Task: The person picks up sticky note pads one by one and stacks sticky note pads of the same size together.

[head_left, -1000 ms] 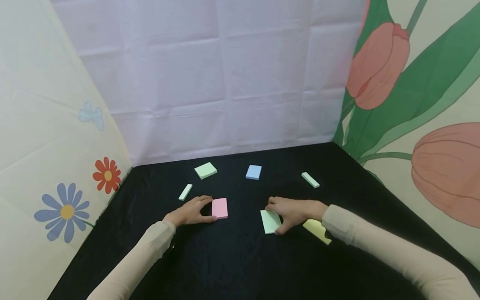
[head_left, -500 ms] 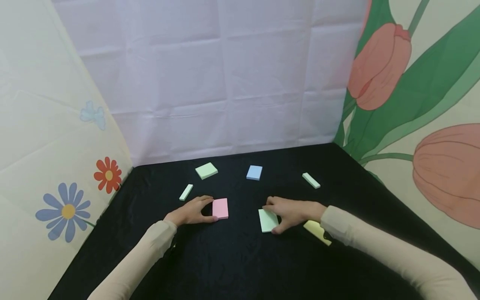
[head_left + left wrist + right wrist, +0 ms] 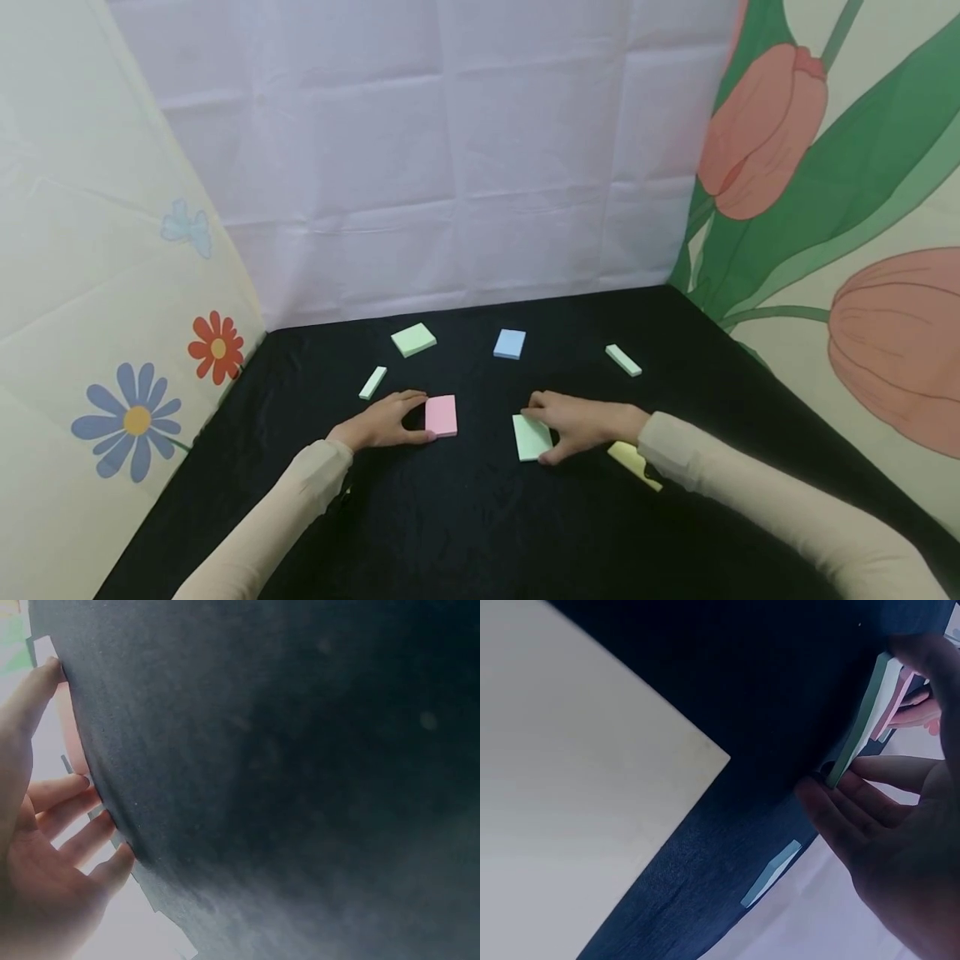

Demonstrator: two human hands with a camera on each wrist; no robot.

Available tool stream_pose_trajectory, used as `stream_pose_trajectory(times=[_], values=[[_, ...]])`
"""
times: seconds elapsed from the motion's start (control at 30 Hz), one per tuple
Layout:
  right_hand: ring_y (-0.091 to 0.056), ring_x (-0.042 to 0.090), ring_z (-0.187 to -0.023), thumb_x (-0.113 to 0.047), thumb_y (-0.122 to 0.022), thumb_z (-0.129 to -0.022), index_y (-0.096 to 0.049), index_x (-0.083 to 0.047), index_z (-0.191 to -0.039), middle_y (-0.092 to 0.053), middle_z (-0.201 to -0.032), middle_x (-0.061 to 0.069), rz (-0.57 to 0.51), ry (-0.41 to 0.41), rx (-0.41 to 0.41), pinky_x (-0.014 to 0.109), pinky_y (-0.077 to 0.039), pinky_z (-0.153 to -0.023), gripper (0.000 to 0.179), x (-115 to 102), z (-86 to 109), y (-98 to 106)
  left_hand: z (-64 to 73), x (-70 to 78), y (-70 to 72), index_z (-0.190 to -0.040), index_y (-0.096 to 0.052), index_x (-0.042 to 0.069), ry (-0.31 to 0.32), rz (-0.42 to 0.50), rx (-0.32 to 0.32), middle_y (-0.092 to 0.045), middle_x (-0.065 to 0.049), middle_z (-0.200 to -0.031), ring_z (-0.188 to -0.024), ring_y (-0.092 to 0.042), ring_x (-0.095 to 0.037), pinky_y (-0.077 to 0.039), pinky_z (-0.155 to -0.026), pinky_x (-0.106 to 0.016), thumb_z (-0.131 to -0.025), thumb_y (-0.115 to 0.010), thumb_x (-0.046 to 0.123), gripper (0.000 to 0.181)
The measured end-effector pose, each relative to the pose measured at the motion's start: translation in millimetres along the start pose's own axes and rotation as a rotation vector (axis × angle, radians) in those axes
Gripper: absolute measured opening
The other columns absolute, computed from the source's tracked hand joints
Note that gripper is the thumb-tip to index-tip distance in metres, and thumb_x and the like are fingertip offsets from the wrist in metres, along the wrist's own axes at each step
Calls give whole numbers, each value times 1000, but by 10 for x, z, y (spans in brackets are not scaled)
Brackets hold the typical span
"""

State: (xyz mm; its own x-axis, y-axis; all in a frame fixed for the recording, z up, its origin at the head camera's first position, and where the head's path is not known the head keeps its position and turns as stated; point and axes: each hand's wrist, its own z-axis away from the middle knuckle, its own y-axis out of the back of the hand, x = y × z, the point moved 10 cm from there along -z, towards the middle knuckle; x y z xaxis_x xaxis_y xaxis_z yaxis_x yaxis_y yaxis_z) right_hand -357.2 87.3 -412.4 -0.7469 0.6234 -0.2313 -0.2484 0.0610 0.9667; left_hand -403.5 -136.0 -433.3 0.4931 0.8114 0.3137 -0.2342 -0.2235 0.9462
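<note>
My left hand [image 3: 384, 421] pinches a pink sticky note pad [image 3: 441, 416] lying on the black cloth, thumb at its near side and index finger at its far side. In the left wrist view the pink pad [image 3: 70, 735] shows edge-on between thumb and index finger. To the right, my right hand [image 3: 581, 423] holds a pale green sticky note pad [image 3: 529, 437] between thumb and fingers, with a gap of cloth between the two pads. The right wrist view shows this green pad [image 3: 866, 720] from its edge, with the pink pad behind it.
Further back lie a green pad [image 3: 413, 340], a blue pad [image 3: 509, 343] and two narrow pale strips, one left [image 3: 372, 382] and one right [image 3: 623, 360]. A yellow pad [image 3: 633, 463] is partly under the right forearm. A white cloth [image 3: 450, 167] hangs behind.
My right hand has slid the pale green pad a little to the left, closer to the pink pad. My left hand and the pink pad have stayed in place.
</note>
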Motion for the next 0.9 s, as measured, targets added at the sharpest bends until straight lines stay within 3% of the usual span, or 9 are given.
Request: stream_pose_trajectory(times=[0.9], values=[[-51, 14, -106, -39, -76, -86, -51, 0, -141, -50, -130, 8, -10, 41, 32, 32, -47, -88, 72, -101, -120, 147, 3, -1, -3, -147, -43, 1, 10, -14, -4, -42, -16, -150, -137, -38, -35, -31, -110, -52, -89, -66, 54, 82]])
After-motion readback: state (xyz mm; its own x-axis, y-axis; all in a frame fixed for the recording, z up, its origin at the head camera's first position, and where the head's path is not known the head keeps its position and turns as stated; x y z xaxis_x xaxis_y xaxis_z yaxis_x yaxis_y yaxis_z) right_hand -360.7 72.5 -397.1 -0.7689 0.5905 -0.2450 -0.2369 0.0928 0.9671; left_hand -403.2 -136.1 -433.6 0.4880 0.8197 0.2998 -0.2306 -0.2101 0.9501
